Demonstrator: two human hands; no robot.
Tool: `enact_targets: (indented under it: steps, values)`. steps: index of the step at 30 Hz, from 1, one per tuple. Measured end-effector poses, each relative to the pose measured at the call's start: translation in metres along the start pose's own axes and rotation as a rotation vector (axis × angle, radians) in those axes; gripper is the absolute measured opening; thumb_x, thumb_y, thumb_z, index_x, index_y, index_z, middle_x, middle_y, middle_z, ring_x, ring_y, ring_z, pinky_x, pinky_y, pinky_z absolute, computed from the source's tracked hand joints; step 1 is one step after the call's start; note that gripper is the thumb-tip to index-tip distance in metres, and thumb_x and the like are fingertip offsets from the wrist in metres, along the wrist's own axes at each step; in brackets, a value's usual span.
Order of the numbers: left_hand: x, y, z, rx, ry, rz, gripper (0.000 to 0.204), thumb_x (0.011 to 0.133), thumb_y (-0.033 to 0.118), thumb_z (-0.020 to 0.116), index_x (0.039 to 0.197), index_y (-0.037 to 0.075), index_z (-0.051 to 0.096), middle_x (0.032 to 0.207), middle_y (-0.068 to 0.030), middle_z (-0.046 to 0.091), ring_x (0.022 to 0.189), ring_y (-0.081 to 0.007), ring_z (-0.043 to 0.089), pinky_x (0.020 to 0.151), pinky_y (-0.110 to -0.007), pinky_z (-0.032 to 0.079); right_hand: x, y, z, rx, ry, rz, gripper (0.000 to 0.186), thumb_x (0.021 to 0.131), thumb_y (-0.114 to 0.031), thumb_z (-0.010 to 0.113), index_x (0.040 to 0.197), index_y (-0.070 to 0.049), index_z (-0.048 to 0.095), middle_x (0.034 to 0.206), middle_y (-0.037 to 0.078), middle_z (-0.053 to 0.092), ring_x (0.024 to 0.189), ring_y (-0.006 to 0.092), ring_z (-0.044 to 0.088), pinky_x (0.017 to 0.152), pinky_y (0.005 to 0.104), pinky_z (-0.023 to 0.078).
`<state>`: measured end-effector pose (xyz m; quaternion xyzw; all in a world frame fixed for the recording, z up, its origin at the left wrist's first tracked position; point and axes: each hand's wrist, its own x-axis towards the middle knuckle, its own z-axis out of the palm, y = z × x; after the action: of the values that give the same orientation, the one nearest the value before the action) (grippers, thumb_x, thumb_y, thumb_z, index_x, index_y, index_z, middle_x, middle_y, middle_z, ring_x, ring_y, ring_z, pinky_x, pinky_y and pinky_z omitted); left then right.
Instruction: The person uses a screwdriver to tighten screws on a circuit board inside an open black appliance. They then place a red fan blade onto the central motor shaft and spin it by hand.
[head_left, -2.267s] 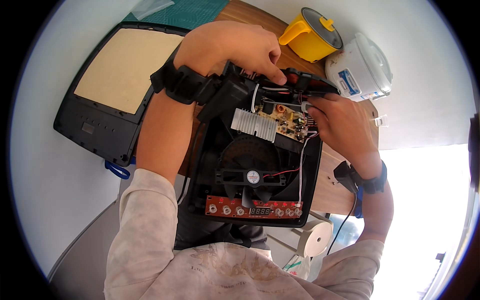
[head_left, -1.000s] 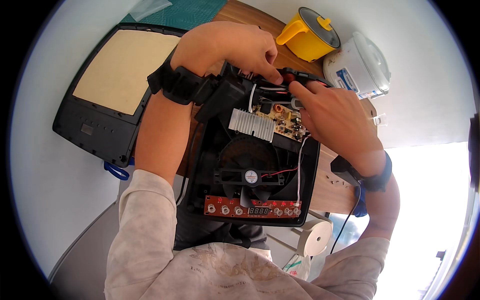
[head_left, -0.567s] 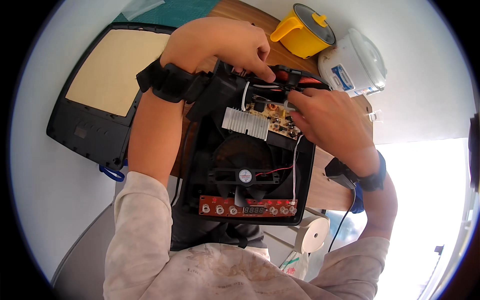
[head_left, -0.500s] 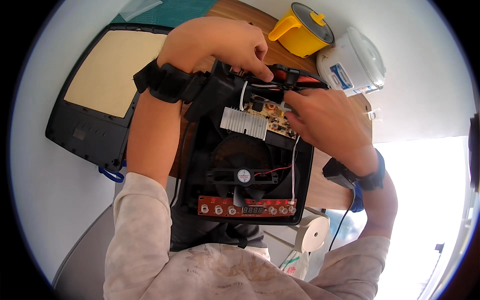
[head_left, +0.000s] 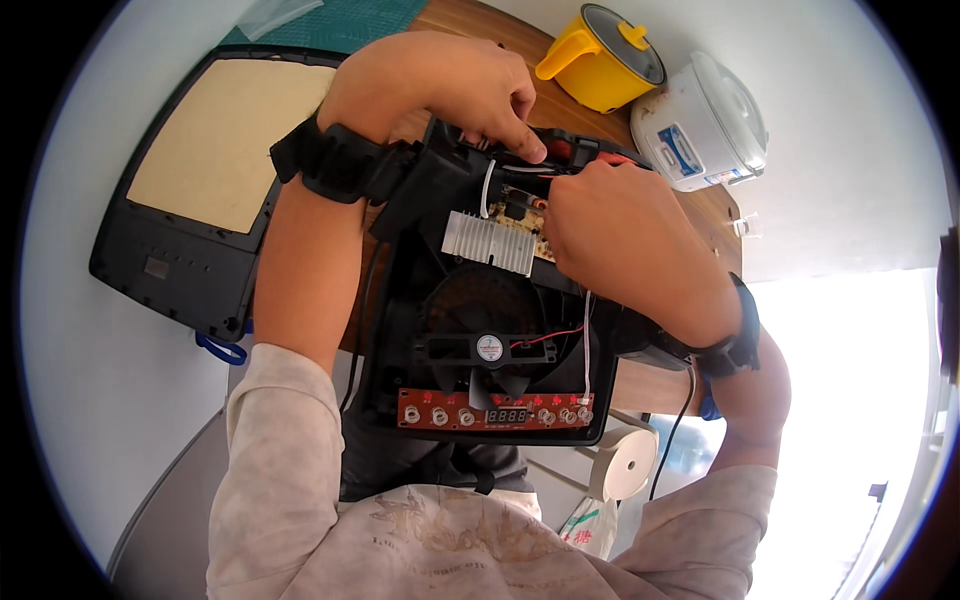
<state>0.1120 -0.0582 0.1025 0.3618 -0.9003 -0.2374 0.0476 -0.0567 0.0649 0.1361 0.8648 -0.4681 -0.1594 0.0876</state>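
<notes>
An opened induction cooker's black base (head_left: 400, 330) lies before me, its insides showing. My left hand (head_left: 490, 105) is closed on the black-framed coil (head_left: 562, 150), which stands tilted up at the base's far edge; reddish windings (head_left: 618, 159) show beside the frame. My right hand (head_left: 625, 215) is curled over the circuit board (head_left: 520, 205), its fingertips and whatever they pinch hidden behind the knuckles. Left of it, a finned silver heat sink (head_left: 490, 243) sits on the board. Nearer lie the cooling fan (head_left: 487, 349) and a red-brown control board (head_left: 468, 413) with a small display.
The cooker's black top cover (head_left: 170, 275), with a beige sheet on it, lies at left, near a green mat (head_left: 355, 22). A yellow pot (head_left: 600, 75) and a white rice cooker (head_left: 690, 125) stand at far right. A white stool-like piece (head_left: 622, 465) stands below the table edge.
My right hand has shifted slightly up and left, turned its knuckles upward, and now covers more of the circuit board. The left hand keeps its place on the coil.
</notes>
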Motion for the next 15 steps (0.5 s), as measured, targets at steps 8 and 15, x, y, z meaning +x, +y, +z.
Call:
enact_targets:
  steps: [8,15]
  values:
    - [-0.004,-0.002,0.002,-0.053,0.024,-0.014,0.048,0.086,0.052,0.075,0.093,0.005,0.075,0.076,-0.0099,0.07,0.072,-0.0243,0.068,0.064,-0.036,0.051,-0.008,0.001,-0.018,0.032,-0.133,0.271,0.018,0.085,-0.02,0.068,0.082,-0.003,0.074,0.074,0.016,0.071,0.072,0.0313,0.073,0.063,0.0415,0.057]
    - [-0.002,0.001,0.002,-0.05,0.017,-0.048,0.048,0.087,0.052,0.074,0.091,0.005,0.074,0.08,-0.0087,0.071,0.074,-0.0231,0.068,0.066,-0.036,0.051,-0.036,0.028,0.014,0.22,0.108,0.311,0.021,0.09,-0.022,0.071,0.109,-0.013,0.073,0.095,0.01,0.07,0.086,0.0333,0.07,0.074,0.0452,0.055]
